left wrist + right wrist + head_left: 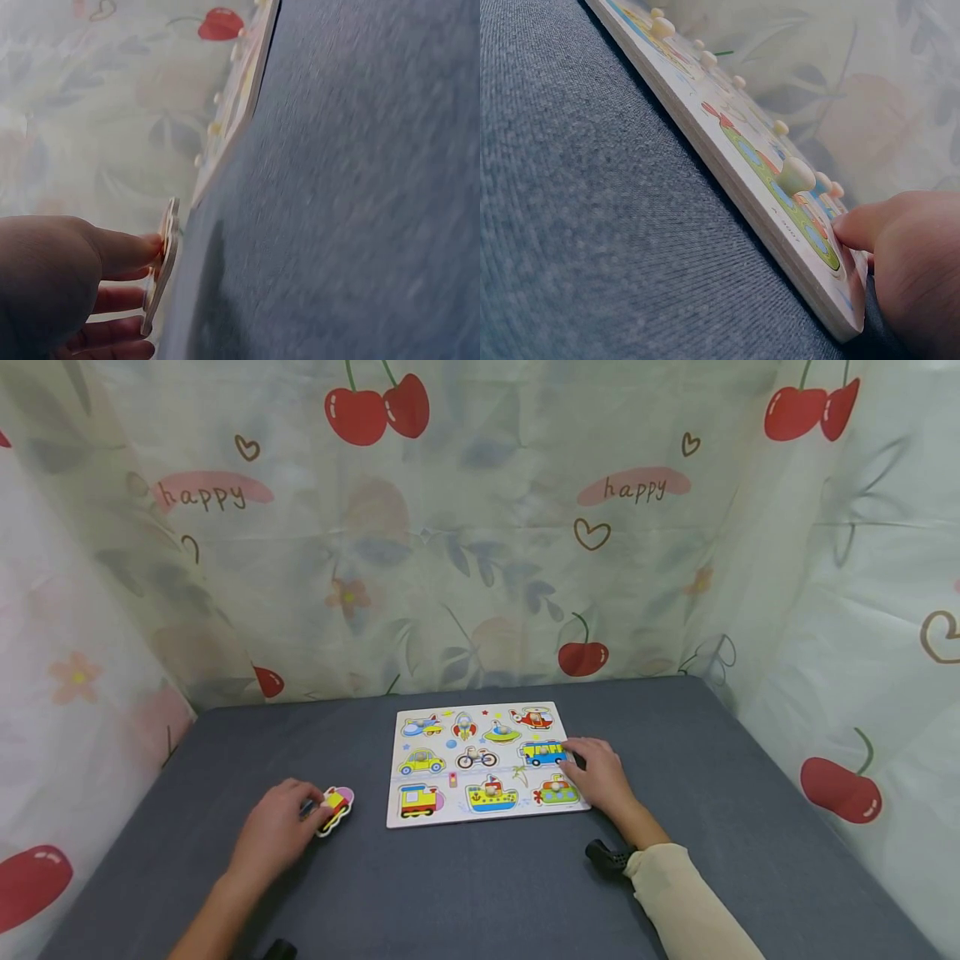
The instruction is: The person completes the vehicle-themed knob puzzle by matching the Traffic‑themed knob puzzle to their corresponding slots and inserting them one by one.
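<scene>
On the left of the table, my left hand (277,822) pinches a puzzle piece (337,810) with a yellow, red and pink train picture. In the left wrist view that train puzzle piece (160,274) is seen edge-on, tilted, between thumb and fingers, with a shadow on the cloth beside it. My right hand (600,777) rests on the right edge of the wooden knob-puzzle board (450,821), by the bus (542,753) and the submarine (557,791). The right wrist view shows its thumb (859,227) touching the board's top next to the green submarine.
Round knobs stand up from the board's pieces, such as the one on the submarine (796,176). At the board's lower left is a train picture (420,802). A dark grey cloth (480,893) covers the table, and a cherry-print curtain (480,568) surrounds it.
</scene>
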`<state>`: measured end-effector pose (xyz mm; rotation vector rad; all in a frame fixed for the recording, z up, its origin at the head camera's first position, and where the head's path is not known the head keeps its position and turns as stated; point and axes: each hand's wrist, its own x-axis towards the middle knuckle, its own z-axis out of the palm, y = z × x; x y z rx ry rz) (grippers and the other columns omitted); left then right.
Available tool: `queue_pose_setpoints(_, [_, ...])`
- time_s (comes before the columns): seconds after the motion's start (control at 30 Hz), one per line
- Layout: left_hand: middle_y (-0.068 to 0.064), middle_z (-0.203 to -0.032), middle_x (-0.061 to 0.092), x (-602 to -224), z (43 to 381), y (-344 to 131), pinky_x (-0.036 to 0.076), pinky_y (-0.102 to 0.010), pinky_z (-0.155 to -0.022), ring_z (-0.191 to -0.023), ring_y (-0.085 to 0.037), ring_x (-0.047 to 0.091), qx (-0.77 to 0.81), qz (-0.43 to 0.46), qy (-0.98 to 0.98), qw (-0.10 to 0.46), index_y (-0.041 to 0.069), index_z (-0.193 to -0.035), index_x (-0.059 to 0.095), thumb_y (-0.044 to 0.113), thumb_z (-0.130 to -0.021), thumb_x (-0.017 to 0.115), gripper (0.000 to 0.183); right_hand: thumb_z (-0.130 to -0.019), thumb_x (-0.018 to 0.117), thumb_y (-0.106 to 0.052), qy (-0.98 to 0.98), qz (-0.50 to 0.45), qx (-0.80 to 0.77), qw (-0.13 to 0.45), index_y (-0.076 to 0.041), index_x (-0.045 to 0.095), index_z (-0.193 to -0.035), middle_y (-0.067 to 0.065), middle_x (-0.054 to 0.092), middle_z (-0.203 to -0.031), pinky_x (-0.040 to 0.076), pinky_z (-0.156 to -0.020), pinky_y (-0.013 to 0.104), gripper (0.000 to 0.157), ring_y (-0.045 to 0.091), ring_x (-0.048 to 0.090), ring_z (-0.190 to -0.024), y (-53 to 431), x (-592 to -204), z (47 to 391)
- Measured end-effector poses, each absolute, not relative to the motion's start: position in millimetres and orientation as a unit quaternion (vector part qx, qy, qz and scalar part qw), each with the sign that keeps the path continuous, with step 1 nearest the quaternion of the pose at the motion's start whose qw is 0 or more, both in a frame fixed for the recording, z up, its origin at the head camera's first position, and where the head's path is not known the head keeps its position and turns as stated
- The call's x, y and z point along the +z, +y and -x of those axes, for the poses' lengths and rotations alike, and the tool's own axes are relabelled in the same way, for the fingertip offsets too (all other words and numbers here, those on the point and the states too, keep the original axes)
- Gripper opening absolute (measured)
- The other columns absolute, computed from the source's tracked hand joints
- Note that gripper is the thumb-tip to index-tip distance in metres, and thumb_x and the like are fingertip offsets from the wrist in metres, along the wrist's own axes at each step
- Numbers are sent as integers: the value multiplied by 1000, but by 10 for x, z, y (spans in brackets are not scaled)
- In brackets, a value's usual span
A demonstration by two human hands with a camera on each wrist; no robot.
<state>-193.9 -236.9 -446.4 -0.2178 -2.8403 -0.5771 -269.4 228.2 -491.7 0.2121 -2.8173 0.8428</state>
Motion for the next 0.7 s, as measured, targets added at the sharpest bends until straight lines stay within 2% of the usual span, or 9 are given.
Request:
queue_pose_setpoints(0.2, [-7,-95,61,-4481,1898,-2242,45,-49,-72,-85,-27,56,-191,89,-969,127,12,-86,69,22,-83,77,14,-93,66,-21,-951,-74,285,97,-5,61,-131,16,56,-135,26,-104,59,42,38,37,-132,2284,-4918,2700])
queue_pose_setpoints(0.47, [-4,-93,62,-4492,1861,-2059,43,-41,-66,-80,-23,52,-168,108,-969,144,15,-85,70,23,-79,81,15,-93,66,-22,-951,-70,283,98,-6,61,-131,15,56,-135,27,-104,58,42,37,37,-132,2286,-4923,2702])
queue_pose_setpoints(0.7, [-2,-92,63,-4537,1869,-1916,45,-41,-70,-83,-23,54,-148,127,-968,161,15,-86,71,21,-79,82,14,-93,67,-23,-952,-72,282,97,-6,61,-131,15,56,-135,27,-104,58,42,37,37,-132,2284,-4917,2705])
